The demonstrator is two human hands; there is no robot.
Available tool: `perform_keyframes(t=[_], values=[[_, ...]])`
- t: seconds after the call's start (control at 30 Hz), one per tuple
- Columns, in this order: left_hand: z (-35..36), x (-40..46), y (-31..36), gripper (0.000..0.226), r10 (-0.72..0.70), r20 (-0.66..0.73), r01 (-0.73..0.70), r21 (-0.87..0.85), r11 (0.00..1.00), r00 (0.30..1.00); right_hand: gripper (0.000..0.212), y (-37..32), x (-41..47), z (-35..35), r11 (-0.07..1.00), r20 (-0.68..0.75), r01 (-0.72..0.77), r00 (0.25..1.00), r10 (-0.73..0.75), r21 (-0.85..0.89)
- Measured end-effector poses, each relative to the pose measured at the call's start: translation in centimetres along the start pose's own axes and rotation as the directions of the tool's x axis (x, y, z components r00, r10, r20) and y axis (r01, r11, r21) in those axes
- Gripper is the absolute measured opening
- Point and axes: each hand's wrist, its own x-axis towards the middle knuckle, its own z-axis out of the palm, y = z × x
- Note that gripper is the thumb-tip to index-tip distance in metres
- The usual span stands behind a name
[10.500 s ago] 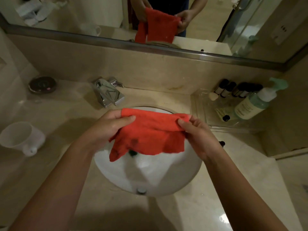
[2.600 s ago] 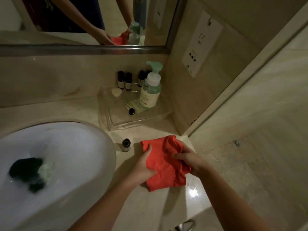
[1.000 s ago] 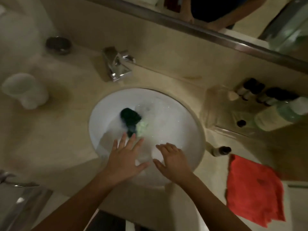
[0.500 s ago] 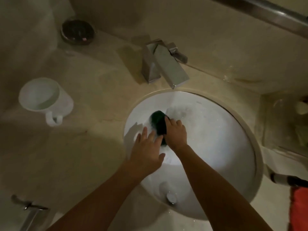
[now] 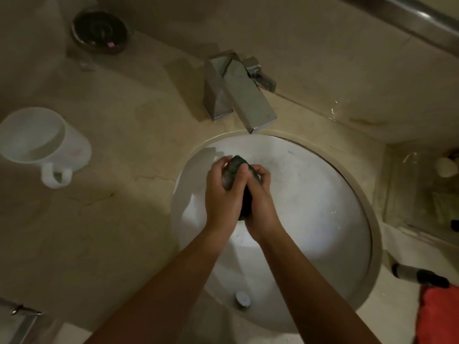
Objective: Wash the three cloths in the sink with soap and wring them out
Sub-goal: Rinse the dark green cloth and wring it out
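Hands: left hand [image 5: 224,194] and right hand [image 5: 258,202] pressed together, fingers curled round the dark green wadded cloth [image 5: 236,170].
Cloth: held above the round white basin [image 5: 323,219], toward its 10 o'clock side.
Red cloth: red fabric cloth [image 5: 439,316] on the beige stone worktop [image 5: 111,219], 4 o'clock of basin, cut by the frame edge.
Edges: square chrome tap [image 5: 241,93] overhangs the rim at 12 o'clock.
Open room: bare worktop between basin and white handled mug [image 5: 44,145] at 9 o'clock.

dim light is falling on a beige stone counter [image 5: 119,219]; a white mug [image 5: 42,142] is standing left of the fingers, a chrome faucet [image 5: 238,93] beyond them.
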Motion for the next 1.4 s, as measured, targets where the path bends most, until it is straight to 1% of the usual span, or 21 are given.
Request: perform_keyframes(t=[0.07,0.1,0.17,0.2,0.27,0.33,0.4,0.47,0.5,0.53,0.6,0.63,0.67,0.7,0.73,0.8,0.9,1.03,1.1,1.17,1.4], values=[[0.5,-0.2,-0.3,0.034,0.191,-0.014,-0.182,0.254,0.95,0.981,0.057,-0.5,0.4,0.4,0.994,-0.017,-0.069,0.997,0.071,0.079],[0.7,-0.1,-0.5,0.033,0.245,0.003,-0.231,0.342,0.911,0.97,0.06,-0.7,0.7,0.6,0.99,-0.026,-0.088,0.995,0.091,0.11],[0.9,0.2,-0.7,0.033,0.245,0.021,-0.231,0.42,0.878,0.969,0.041,-0.8,1.2,0.6,0.992,-0.057,-0.117,0.991,0.12,0.049],[1.0,0.5,-0.8,0.034,0.23,0.019,-0.213,0.454,0.865,0.973,0.034,-0.5,1.6,0.5,0.991,-0.115,-0.13,0.985,0.13,0.012],[1.1,1.0,-1.2,0.036,0.182,0.032,-0.172,0.515,0.839,0.983,0.035,-0.1,1.7,0.5,0.981,-0.169,-0.19,0.966,0.194,0.04],[1.0,1.5,-1.5,0.037,0.09,0.07,-0.113,0.494,0.862,0.994,0.033,0.2,1.9,0.6,0.952,-0.238,-0.298,0.922,0.306,0.069],[1.2,1.8,-1.7,0.039,0.006,0.113,-0.067,0.536,0.842,0.994,0.033,1.0,2.4,0.5,0.931,-0.329,-0.364,0.878,0.348,0.013],[1.5,1.9,-1.6,0.039,-0.032,0.091,-0.027,0.582,0.813,0.995,0.033,1.2,2.7,0.4,0.923,-0.341,-0.386,0.868,0.361,-0.006],[1.5,1.9,-1.5,0.04,-0.06,0.048,0.022,0.564,0.825,0.997,0.033,0.8,2.7,0.5,0.915,-0.329,-0.404,0.866,0.377,-0.014],[1.5,2.0,-1.4,0.041,-0.106,0.007,0.087,0.522,0.849,0.994,0.033,0.2,2.8,0.6,0.903,-0.299,-0.426,0.871,0.389,-0.065],[1.1,2.4,-1.3,0.036,-0.233,-0.042,0.23,0.406,0.884,0.972,0.044,-1.0,3.5,0.5,0.827,-0.269,-0.474,0.875,0.402,-0.303],[0.7,2.6,-1.3,0.033,-0.306,-0.045,0.304,0.327,0.895,0.951,0.051,-1.8,4.1,0.5,0.763,-0.282,-0.464,0.885,0.372,-0.45],[0.1,2.7,-1.2,0.034,-0.383,-0.033,0.38,0.226,0.897,0.923,0.053,-2.5,4.7,0.3,0.716,-0.289,-0.399,0.916,0.278,-0.573],[-0.4,2.7,-0.9,0.038,-0.464,-0.003,0.461,0.114,0.88,0.886,0.049,-3.4,5.2,0.2,0.706,-0.274,-0.277,0.954,0.122,-0.652],[-0.8,2.7,-0.5,0.044,-0.54,0.039,0.54,0.007,0.842,0.841,0.041,-4.5,5.5,0.1,0.734,-0.233,-0.13,0.972,-0.04,-0.667],[-1.4,2.5,0.0,0.049,-0.602,0.119,0.61,-0.05,0.79,0.789,0.027,-6.7,6.1,0.0,0.797,-0.161,0.07,0.965,-0.205,-0.599],[-1.6,2.6,-0.1,0.047,-0.559,0.147,0.569,-0.04,0.821,0.816,0.013,-9.3,7.3,1.2,0.82,-0.082,0.183,0.96,-0.268,-0.543],[-1.5,3.0,0.0,0.038,-0.515,0.134,0.526,-0.076,0.847,0.847,0.027,-10.8,9.0,3.2,0.842,-0.066,0.262,0.942,-0.33,-0.472],[-1.4,3.1,0.1,0.038,-0.494,0.143,0.506,-0.065,0.86,0.858,0.029,-11.1,9.7,3.6,0.812,-0.05,0.307,0.924,-0.379,-0.497],[-1.4,3.1,0.0,0.04,-0.469,0.145,0.48,-0.051,0.876,0.871,0.029,-11.2,10.3,3.7,0.769,-0.071,0.315,0.904,-0.422,-0.557],[-1.8,3.5,-0.1,0.04,-0.415,0.127,0.423,-0.045,0.905,0.901,0.047,-11.1,10.9,4.2,0.888,-0.146,0.289,0.922,-0.359,-0.358]])
